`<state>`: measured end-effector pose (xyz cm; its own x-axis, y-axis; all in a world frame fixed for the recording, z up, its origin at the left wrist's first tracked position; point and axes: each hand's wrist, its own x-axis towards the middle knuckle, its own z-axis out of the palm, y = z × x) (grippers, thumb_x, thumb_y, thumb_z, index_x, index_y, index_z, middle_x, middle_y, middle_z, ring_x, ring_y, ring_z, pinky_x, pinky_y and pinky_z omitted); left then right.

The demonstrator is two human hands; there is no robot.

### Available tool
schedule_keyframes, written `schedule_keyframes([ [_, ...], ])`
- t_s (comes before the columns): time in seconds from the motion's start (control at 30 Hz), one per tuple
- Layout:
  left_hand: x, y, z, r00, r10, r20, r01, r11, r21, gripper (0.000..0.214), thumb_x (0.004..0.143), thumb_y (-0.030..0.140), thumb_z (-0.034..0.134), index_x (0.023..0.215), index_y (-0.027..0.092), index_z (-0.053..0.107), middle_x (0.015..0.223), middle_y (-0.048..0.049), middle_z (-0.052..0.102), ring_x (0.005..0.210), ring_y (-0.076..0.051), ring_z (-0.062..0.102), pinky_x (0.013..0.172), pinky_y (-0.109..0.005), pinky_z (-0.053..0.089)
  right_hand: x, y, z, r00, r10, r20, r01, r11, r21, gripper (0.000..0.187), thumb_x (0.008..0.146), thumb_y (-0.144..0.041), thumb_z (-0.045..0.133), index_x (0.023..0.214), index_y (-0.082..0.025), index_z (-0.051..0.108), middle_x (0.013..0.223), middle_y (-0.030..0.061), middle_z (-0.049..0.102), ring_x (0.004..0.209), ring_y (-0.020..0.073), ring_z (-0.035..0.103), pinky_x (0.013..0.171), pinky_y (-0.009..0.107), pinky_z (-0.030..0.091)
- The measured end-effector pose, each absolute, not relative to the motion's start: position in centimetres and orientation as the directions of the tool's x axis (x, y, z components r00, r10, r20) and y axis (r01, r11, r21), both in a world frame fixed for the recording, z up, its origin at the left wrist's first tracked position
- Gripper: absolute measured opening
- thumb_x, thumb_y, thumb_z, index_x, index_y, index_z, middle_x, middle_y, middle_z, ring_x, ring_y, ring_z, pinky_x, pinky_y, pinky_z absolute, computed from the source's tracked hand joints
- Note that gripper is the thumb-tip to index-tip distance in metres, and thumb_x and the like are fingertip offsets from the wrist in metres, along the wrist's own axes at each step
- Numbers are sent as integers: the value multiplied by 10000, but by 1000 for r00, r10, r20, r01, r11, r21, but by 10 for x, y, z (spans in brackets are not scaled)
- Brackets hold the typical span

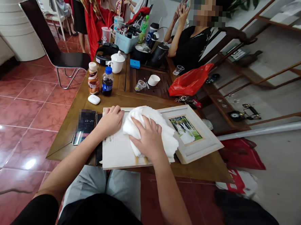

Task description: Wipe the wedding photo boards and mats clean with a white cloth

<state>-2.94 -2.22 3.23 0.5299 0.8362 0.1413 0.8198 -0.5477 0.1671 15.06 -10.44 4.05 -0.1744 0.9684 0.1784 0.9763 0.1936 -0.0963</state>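
Note:
A flat white board (pixel 117 156) with small print near its left side lies on the wooden table in front of me. My left hand (pixel 112 120) rests on its upper left part, fingers laid over the surface. A crumpled white cloth (pixel 166 132) covers much of the board's right half. On top of the cloth is my right hand (pixel 149 136), thumb and fingers spread around a bunched fold and gripping it. Two yellowish marks show on the board just under the cloth. Touching the cloth's right side, a white picture frame (pixel 203 124) holds a photo of a couple outdoors.
Left of the board lies a phone (pixel 85 125), with a white earphone case (pixel 94 99), a brown drink bottle (pixel 93 80) and a dark cola bottle (pixel 107 82) beyond. Farther back are a lidded mug (pixel 117 62) and red bag (pixel 190 81). A person (pixel 193 40) sits across the table.

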Motion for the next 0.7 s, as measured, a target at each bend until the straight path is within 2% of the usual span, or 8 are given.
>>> schedule_keyframes([
  [0.23, -30, -22, 34, 517, 847, 125, 830, -531, 172, 363, 1001, 156, 382, 1257, 149, 640, 1221, -163, 606, 1156, -309, 545, 1024, -482, 416, 146, -110, 40, -141, 975, 174, 982, 160, -104, 625, 921, -464, 594, 1518, -290, 524, 1561, 138, 476, 1310, 384, 445, 1038, 533, 367],
  [0.57, -30, -21, 28, 525, 838, 149, 822, -544, 166, 366, 996, 149, 361, 1238, 155, 636, 1206, -160, 608, 1135, -312, 544, 1001, -478, 423, 152, -191, 33, -198, 944, 265, 974, 219, -51, 660, 910, -444, 574, 1537, -270, 461, 1540, 162, 469, 1305, 427, 445, 1056, 588, 363],
  [0.7, -30, -21, 28, 527, 837, 147, 819, -546, 176, 360, 1000, 156, 356, 1227, 152, 635, 1206, -163, 606, 1138, -317, 543, 1003, -485, 420, 154, -203, 32, -209, 940, 271, 973, 228, -40, 679, 909, -448, 565, 1556, -294, 429, 1528, 154, 480, 1290, 427, 453, 1043, 590, 366],
])
